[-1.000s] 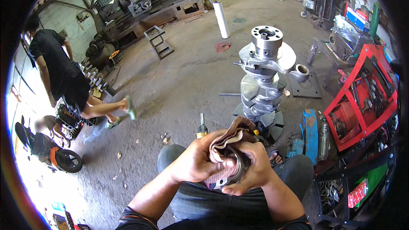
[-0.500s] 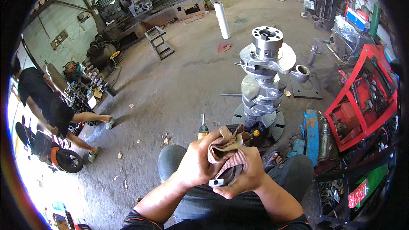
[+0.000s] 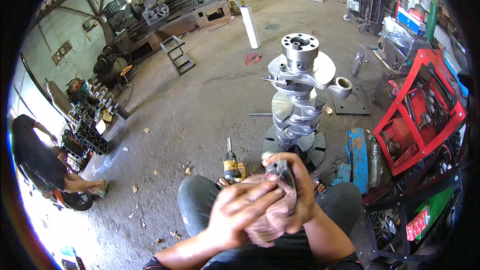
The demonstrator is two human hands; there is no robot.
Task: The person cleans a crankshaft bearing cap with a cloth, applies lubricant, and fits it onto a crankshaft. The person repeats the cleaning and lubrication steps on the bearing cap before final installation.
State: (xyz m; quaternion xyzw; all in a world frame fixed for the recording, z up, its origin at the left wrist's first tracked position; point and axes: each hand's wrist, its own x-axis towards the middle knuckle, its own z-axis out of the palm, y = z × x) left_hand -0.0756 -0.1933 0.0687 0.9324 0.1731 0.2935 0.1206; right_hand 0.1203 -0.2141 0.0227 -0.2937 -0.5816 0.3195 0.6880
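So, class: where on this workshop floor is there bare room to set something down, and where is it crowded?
Bare concrete lies left of the crankshaft, between the step frame and the cordless tool, with only small scraps. Crowded: around the red rack at right, and by the parts pile at left.

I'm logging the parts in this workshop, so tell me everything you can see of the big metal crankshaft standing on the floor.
The large grey steel crankshaft stands upright on its round flange end on the bare concrete floor, just beyond the person's knees. Its top is a round hub with a ring of holes; below it stack offset webs and polished journals. The metal looks clean and bright. Nothing but the floor touches it: both hands are nearer the camera, apart from it.
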